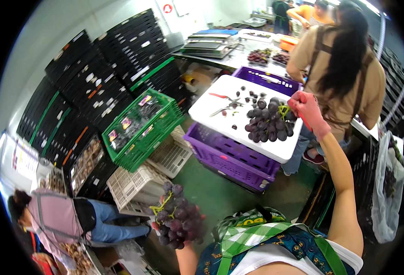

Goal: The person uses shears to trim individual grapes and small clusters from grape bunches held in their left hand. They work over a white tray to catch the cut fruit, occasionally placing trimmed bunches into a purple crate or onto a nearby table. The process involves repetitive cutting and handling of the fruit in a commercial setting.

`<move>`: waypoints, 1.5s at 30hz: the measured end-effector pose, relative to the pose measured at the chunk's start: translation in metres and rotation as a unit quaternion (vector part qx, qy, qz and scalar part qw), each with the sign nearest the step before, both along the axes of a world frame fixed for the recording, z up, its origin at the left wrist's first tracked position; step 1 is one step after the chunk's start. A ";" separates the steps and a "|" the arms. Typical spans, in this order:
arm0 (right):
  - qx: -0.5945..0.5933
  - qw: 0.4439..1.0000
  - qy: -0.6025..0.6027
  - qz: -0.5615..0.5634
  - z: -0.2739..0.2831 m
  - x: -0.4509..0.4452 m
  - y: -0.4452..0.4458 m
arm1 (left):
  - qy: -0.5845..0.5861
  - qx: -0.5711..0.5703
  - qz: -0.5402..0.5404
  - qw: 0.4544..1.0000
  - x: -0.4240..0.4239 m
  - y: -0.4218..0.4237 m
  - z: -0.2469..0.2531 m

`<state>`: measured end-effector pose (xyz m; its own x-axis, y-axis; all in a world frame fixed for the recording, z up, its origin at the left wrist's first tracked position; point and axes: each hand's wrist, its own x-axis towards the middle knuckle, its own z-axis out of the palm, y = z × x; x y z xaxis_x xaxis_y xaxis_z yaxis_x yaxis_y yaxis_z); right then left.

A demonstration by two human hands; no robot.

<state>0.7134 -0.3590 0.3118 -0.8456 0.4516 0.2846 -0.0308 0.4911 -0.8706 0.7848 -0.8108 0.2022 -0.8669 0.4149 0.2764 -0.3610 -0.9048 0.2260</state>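
Note:
My left hand [199,213], in a reddish glove and mostly hidden, supports a large bunch of dark grapes [183,220] low in front of me. On the right, my right hand [307,111], in a pink-red glove, has its fingers curled at the green stem of another bunch of dark grapes [270,120]. That bunch lies on a white board or lid [215,117] over purple crates. Red-handled pruning shears [224,101] and several loose grapes [252,96] lie left of it.
A green crate [143,137] with packed punnets stands on white crates [133,185] to the left. Purple crates [229,154] support the board. One co-worker [343,65] stands just beyond my right hand; another [60,216] bends at lower left. A plastic bag [391,206] hangs at right.

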 end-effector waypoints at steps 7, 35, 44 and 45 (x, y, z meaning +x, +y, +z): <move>0.150 0.962 -0.165 -0.159 -0.066 -0.135 0.077 | -0.028 -0.016 0.084 0.996 0.013 -0.086 -0.050; 0.195 0.921 -0.335 0.047 -0.047 -0.238 -0.141 | -0.133 0.128 -0.545 0.818 -0.508 0.004 -0.001; 0.210 0.933 -0.209 -0.207 -0.047 -0.227 -0.157 | 0.006 -0.020 -0.573 0.819 -0.624 0.078 0.002; 0.176 0.922 -0.249 -0.239 -0.041 -0.231 -0.159 | -0.057 0.026 -0.619 0.783 -0.628 0.095 0.027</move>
